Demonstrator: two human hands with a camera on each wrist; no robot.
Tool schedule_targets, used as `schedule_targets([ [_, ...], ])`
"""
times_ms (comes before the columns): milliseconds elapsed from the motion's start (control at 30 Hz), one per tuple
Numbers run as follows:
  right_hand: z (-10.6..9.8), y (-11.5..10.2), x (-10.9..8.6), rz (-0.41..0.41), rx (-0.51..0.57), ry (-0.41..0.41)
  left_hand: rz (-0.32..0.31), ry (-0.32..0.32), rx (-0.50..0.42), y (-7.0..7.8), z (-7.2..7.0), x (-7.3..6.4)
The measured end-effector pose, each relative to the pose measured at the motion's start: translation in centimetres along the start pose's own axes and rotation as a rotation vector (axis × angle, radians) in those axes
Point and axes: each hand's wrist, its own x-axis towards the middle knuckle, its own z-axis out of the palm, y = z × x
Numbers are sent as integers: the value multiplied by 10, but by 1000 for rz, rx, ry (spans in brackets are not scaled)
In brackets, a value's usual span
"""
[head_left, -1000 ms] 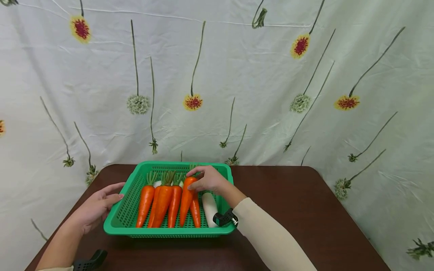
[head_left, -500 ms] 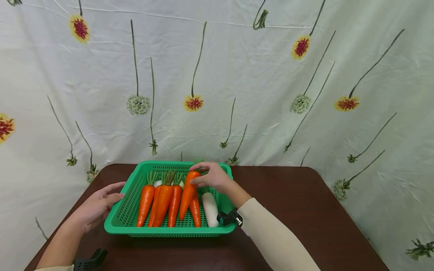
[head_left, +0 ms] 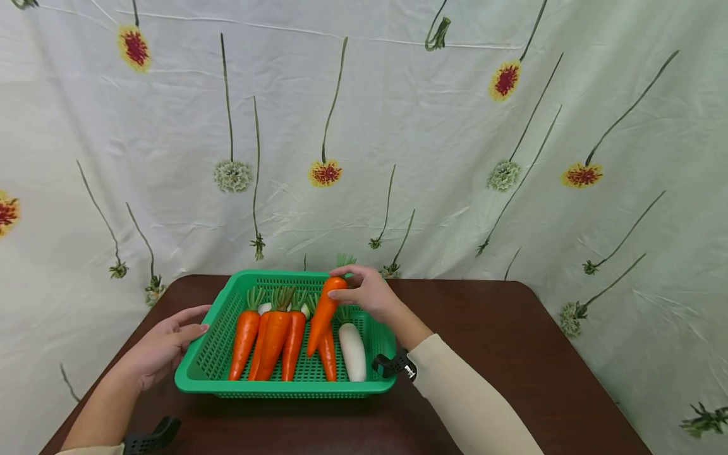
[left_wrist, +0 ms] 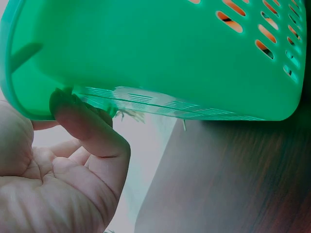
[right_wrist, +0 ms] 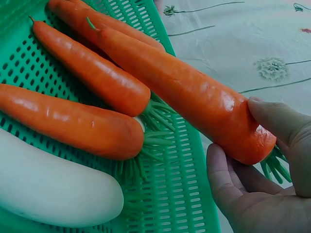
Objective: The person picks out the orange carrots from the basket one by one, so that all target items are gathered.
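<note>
The green plastic basket (head_left: 284, 387) sits on the dark brown worktop (head_left: 483, 366), up by the far edge and closer to the far left corner than to the far right one. The person's right hand (head_left: 366, 292) holds one big orange carrot (head_left: 325, 316) by its fat end. The thumb (right_wrist: 272, 114) is on one side and the fingers (right_wrist: 221, 172) are on the other, so they are only as wide apart as the carrot is thick. This carrot leans, with its thin tip pointing down over the basket and its green leaves (head_left: 345, 260) sticking out past the hand. The left hand (head_left: 162, 347) pinches the basket's left rim, with its fingers bent against the plastic. In the basket lie more carrots (head_left: 244, 344), side by side and close together, with their leafy ends toward the worktop's far edge. A white radish (head_left: 352, 354) lies on the right side of the basket, next to the last carrot. Some other white things (head_left: 265, 308) peek out behind the leaves, but they are mostly hidden. Behind the worktop hangs a pale cloth (head_left: 398, 114) with red, yellow and green flowers on it. Each wrist has a black band (head_left: 392, 365) on it.
</note>
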Motion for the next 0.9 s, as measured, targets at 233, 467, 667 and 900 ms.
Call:
schedule_targets([
  [233, -5, 5, 2, -18, -23, 42, 3, -2, -5, -1, -1, 1],
  [467, -7, 7, 0, 9, -9, 53, 8, -12, -15, -1, -1, 1],
  [667, -9, 7, -1, 42, 86, 28, 3, -7, -7, -1, 0, 1],
  [900, -10, 8, -1, 80, 150, 45, -2, 0, 0, -3, 0, 2],
])
